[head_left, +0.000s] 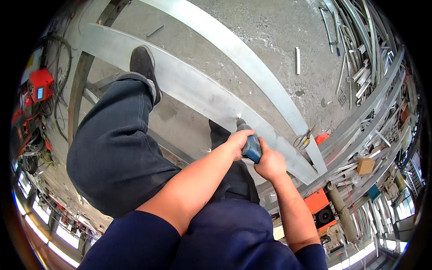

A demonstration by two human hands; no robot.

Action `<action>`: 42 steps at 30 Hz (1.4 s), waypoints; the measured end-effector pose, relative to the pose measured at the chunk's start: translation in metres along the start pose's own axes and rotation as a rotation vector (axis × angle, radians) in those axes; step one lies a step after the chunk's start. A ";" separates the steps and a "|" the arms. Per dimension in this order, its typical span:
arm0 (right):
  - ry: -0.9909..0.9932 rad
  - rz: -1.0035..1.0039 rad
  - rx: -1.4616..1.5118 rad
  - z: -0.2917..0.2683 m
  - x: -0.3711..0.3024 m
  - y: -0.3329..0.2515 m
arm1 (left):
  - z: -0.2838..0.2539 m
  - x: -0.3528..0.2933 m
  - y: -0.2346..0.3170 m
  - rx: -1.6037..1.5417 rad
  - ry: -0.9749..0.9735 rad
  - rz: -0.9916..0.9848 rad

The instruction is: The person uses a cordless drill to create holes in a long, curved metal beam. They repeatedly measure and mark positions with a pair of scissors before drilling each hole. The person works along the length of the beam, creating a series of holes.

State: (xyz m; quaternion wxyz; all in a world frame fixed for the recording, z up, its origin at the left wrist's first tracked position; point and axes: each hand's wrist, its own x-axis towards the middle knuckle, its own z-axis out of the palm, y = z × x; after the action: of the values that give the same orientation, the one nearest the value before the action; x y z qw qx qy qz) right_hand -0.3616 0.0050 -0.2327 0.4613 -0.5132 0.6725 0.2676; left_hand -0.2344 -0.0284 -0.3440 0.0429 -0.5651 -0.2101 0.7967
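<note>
A blue and grey power drill (252,148) is gripped in both hands, its nose against a long flat galvanized metal bar (198,90). My left hand (238,143) wraps round the front of the drill's body. At its rear, my right hand (271,163) closes on the handle, which the fingers mostly hide. A bright spot shows on the metal where the drill's tip meets it; the bit itself is too small to make out. My shoe (142,63) rests on the same bar, farther to the left.
A second metal bar (234,45) runs beyond the first, meeting it at the right. Scissors (304,140) lie on it near an orange-red scrap (321,138). Metal offcuts (360,76) pile up at the right. Red machines (41,85) with cables stand at the left.
</note>
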 end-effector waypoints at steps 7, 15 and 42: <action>-0.062 0.018 -0.101 -0.014 0.001 -0.008 | -0.004 0.000 0.000 -0.007 -0.035 -0.058; -0.064 0.020 -0.106 -0.006 -0.005 -0.013 | -0.013 0.005 -0.004 0.007 -0.044 -0.081; -0.022 0.051 -0.075 0.014 -0.010 -0.019 | -0.021 0.014 -0.003 0.021 -0.045 -0.148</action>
State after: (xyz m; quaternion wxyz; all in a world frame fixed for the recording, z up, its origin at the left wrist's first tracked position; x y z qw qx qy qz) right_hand -0.3381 0.0145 -0.2276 0.4420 -0.5099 0.6696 0.3101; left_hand -0.2211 -0.0155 -0.3612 0.1031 -0.5296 -0.2439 0.8059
